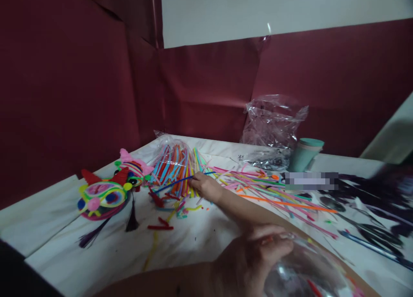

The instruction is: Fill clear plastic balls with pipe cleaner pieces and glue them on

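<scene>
My right hand (203, 187) reaches far across the table, its fingers closed on a blue pipe cleaner (174, 183) beside the bundle of colored pipe cleaners (167, 166) in a clear bag. Close to me, my left hand (254, 254) grips a rounded clear plastic piece (300, 267), with red, pink and yellow bits showing at its edge. Two colorful decorated animal-face pieces sit at the left: a front one (100, 198) with red ears and dark tassels, and a pink-eared one (134, 166) behind it. Short red pipe cleaner pieces (160, 227) lie near them.
Loose pipe cleaners (264, 187) spread over the white marbled table (180, 254). A crumpled clear bag (271, 125) and a green lidded cup (306, 155) stand at the back. Black-handled scissors (377, 234), a pen (374, 246) and dark purple material (364, 194) lie right. Dark red panels (206, 86) enclose the table.
</scene>
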`<state>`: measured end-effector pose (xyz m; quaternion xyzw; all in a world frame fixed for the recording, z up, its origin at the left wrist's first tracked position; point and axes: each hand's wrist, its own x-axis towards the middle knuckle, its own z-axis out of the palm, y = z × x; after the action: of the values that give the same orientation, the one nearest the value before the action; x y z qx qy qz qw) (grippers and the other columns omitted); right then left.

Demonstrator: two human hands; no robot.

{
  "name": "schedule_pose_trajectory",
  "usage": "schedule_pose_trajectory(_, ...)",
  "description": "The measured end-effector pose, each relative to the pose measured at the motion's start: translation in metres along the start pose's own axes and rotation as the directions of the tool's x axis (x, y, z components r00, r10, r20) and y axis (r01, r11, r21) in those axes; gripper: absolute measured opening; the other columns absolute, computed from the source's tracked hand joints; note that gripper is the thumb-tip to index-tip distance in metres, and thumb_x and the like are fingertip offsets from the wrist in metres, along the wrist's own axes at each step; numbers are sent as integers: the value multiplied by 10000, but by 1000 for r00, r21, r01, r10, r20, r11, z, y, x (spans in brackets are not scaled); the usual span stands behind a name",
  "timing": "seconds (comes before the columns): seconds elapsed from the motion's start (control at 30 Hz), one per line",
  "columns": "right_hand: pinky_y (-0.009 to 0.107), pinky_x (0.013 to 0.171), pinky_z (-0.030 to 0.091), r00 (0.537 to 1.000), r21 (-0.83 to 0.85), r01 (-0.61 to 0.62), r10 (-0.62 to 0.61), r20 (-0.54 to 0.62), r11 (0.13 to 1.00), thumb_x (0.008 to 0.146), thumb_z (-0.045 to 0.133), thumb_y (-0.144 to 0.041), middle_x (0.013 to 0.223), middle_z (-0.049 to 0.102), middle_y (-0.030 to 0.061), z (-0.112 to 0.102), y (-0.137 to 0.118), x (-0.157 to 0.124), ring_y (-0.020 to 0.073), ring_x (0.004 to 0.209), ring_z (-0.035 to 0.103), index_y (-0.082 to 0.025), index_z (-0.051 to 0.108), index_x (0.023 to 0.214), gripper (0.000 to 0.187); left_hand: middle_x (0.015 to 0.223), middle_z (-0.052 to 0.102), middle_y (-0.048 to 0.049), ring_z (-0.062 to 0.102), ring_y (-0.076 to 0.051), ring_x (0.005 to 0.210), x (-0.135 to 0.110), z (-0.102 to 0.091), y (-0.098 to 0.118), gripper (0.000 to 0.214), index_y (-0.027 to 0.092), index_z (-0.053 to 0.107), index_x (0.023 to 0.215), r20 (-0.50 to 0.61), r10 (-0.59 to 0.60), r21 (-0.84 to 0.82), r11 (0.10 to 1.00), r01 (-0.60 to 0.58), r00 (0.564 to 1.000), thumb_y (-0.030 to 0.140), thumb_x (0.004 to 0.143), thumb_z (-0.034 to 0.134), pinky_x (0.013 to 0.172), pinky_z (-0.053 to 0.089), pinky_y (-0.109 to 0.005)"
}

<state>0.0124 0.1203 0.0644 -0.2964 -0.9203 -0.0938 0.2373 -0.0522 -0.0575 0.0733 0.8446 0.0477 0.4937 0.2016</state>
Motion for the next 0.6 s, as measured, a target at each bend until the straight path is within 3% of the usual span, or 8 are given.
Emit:
schedule_pose_trajectory(0.17, 219, 735, 462, 1000, 53, 7, -7, 11, 999, 816, 509, -34, 862, 662, 75, 0, 0, 0, 151, 809, 603, -141, 616, 901, 173, 1333, 496, -53, 560, -231, 1139, 0, -3, 6, 633, 344, 229, 1396, -3, -49, -25, 998, 49, 999, 323, 853, 554, 899, 533, -319)
schedule_pose_trajectory(0.4, 216, 673, 463, 993, 91, 114, -116, 12, 989, 904, 421, -104, 798, 676, 60, -16, 5, -6, 137, 734, 611, -154, 643, 870, 230, 1307, 518, -54, 580, -258, 1106, 1, 4, 5, 741, 343, 258, 1376, -53, -84, -47, 996, 82, 995, 485, 755, 637, 907, 530, -352)
schedule_pose_trajectory(0.6, 254, 682, 464, 980, 19, 197, -198, 29, 980, 931, 415, -182, 845, 624, 112, -21, -2, -10, 177, 825, 568, -139, 645, 843, 250, 1329, 495, -65, 579, -238, 1116, -1, 7, -4, 758, 333, 102, 1408, 34, 49, 19, 999, -50, 998, 378, 826, 586, 901, 536, -313)
